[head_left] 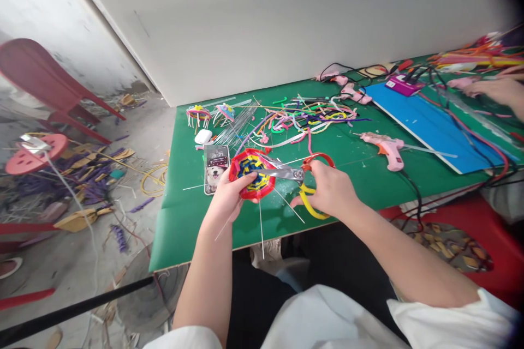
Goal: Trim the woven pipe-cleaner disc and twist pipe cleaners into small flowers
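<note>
In the head view, the left hand (226,192) is curled around the near-left edge of a woven disc (251,175), a round piece of red, yellow and blue strands with thin wire spokes sticking out past its rim. The fingers are closed on it, holding it just above the green table (184,218). The right hand (332,191) is clenched through the red and yellow loops of a pair of scissors (286,173). Its metal blades lie across the disc's upper right part; whether they are parted cannot be told. The two hands are near each other, joined only by disc and scissors.

A phone (215,170) lies just left of the disc. Behind it sits a tangle of coloured strands (305,114), and to the right a pink glue gun (387,148) beside a blue board (434,126). Another person's hand (500,90) rests at the far right edge.
</note>
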A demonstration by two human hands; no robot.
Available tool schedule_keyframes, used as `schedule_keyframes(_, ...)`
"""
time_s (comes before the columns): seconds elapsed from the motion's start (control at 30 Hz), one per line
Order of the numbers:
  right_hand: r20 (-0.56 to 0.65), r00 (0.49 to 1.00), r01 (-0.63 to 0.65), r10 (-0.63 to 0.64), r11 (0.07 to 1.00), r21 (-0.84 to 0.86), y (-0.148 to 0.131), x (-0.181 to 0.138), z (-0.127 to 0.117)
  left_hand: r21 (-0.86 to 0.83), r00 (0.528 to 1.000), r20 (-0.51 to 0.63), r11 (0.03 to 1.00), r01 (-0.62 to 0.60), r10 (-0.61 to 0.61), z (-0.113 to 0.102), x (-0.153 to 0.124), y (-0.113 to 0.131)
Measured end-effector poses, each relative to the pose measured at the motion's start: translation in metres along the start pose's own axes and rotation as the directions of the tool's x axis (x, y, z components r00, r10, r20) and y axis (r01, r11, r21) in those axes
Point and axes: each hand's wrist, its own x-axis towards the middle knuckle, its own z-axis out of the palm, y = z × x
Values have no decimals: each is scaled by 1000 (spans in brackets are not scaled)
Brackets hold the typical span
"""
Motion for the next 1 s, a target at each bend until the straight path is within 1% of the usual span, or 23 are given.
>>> schedule_keyframes(0.2, -19, 1000, 4, -3, 1000, 21, 1, 0, 1, 2, 1000, -3, 1000, -5, 5, 0, 0, -1)
schedule_keyframes(0.43, 6, 1000, -9, 9, 999, 34, 1, 1, 1, 22, 1000, -17, 1000, 7, -7, 0, 0, 0)
schedule_keyframes(0.53, 89, 996, -42, 31, 991, 125, -1, 3, -1, 16, 999, -37, 1000, 15, -14, 2, -1, 0)
schedule_keyframes(0.6, 182, 983, -78, 35, 969, 233, -2, 3, -4, 14, 999, -45, 1000, 8, -8, 4, -3, 2)
schedule_keyframes(0.67, 266, 964, -114, 15, 925, 363, -2, 3, -6, 16, 999, -49, 1000, -14, 15, 9, -8, 4)
schedule_keyframes(0.73, 327, 945, -163, -17, 842, 515, -2, 2, -5, 19, 998, -49, 999, -50, 50, 15, -15, 8)
schedule_keyframes(0.77, 359, 933, -205, -30, 776, 596, -2, 1, -3, 21, 996, -53, 997, -70, 71, 18, -19, 10)
schedule_keyframes(0.8, 398, 917, -263, -38, 691, 673, -2, 1, 0, 22, 995, -58, 996, -84, 86, 21, -22, 12)
schedule_keyframes(0.87, 493, 868, -414, -48, 476, 776, -2, 1, 6, 22, 994, -56, 996, -91, 93, 25, -28, 16)
schedule_keyframes(0.93, 586, 809, -553, -52, 272, 787, -3, 2, 12, 19, 995, -48, 996, -83, 83, 28, -32, 17)
schedule_keyframes(0.97, 620, 782, -600, -54, 202, 774, -3, 3, 15, 18, 996, -49, 997, -79, 80, 29, -33, 18)
schedule_keyframes(1.0, 643, 764, -629, -56, 156, 762, -3, 4, 17, 18, 995, -57, 997, -80, 81, 29, -33, 17)
